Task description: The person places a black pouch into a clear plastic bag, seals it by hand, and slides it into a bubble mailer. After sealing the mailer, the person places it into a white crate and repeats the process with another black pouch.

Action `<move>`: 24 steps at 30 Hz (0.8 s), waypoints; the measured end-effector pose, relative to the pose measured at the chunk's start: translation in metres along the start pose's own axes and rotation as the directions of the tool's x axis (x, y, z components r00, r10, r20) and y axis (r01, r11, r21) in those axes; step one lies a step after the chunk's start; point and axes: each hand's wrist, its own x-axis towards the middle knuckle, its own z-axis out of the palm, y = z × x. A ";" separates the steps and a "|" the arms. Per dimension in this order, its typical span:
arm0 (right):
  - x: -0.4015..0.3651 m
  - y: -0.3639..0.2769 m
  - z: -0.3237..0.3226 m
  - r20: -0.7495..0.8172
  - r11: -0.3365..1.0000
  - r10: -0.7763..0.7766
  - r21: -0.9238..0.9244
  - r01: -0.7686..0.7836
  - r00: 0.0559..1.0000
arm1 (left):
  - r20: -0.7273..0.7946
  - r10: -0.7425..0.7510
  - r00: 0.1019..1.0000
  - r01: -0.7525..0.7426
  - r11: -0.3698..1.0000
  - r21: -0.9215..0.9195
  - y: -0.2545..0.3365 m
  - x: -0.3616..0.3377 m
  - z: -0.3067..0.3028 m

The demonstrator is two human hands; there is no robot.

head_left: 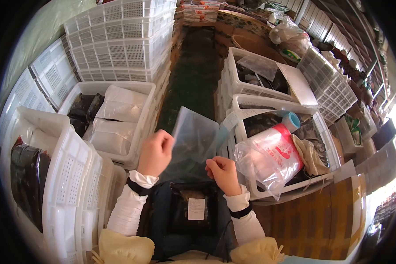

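A clear plastic bag [193,132] hangs upright between my hands, its top corner pointing away from me. My left hand [156,154] is closed at the bag's left edge, fingers curled in. My right hand [223,175] pinches the bag's lower right side between thumb and fingers. Below them, on my lap, lies a dark, shiny package [187,222] bearing a white printed label [196,209]. The bag's lower edge passes in front of the package's far side.
White crates [119,39] are stacked at left; a nearer crate [149,114] holds white and dark packages. At right, another crate [251,182] carries a red-and-white plastic bag [273,154], a blue-rimmed roll [291,122] and a beige cloth [310,156]. A taped cardboard box [312,220] stands nearby.
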 end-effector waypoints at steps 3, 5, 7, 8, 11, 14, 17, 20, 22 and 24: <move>0.003 -0.014 0.025 0.012 0.997 -0.032 0.065 0.031 0.999 | 0.120 0.131 0.984 -0.121 0.989 -0.090 0.026 -0.016 0.014; 0.008 -0.009 0.028 0.020 0.985 -0.154 -0.072 0.155 0.988 | 0.128 0.180 0.975 -0.166 0.980 -0.110 0.030 -0.025 0.020; 0.008 -0.009 0.027 0.002 0.979 -0.186 -0.083 0.186 0.982 | 0.112 0.174 0.978 -0.163 0.981 -0.104 0.027 -0.028 0.025; 0.007 -0.009 0.028 -0.001 0.976 -0.201 -0.088 0.200 0.980 | 0.107 0.184 0.977 -0.173 0.979 -0.106 0.026 -0.030 0.026; 0.002 -0.008 0.031 -0.076 0.937 -0.302 -0.208 0.281 0.950 | 0.005 0.235 0.972 -0.235 0.971 0.043 0.016 -0.027 0.028; -0.001 0.002 0.008 -0.198 0.928 -0.232 -0.338 0.156 0.952 | -0.142 0.076 0.987 -0.059 0.991 0.122 -0.018 -0.008 0.013; -0.006 0.005 0.002 -0.210 0.894 -0.255 -0.424 0.147 0.944 | -0.094 0.107 0.990 -0.085 0.974 0.212 -0.018 0.003 -0.004; -0.006 0.004 0.000 -0.218 0.808 -0.357 -0.560 0.183 0.909 | -0.097 0.228 0.969 -0.184 0.924 0.336 -0.022 0.006 -0.008; -0.006 0.004 0.000 -0.208 0.760 -0.419 -0.614 0.215 0.884 | -0.082 0.244 0.966 -0.197 0.907 0.372 -0.025 0.007 -0.011; -0.006 0.000 0.003 -0.199 0.752 -0.448 -0.611 0.247 0.872 | -0.094 0.194 0.977 -0.148 0.922 0.359 -0.026 0.004 -0.010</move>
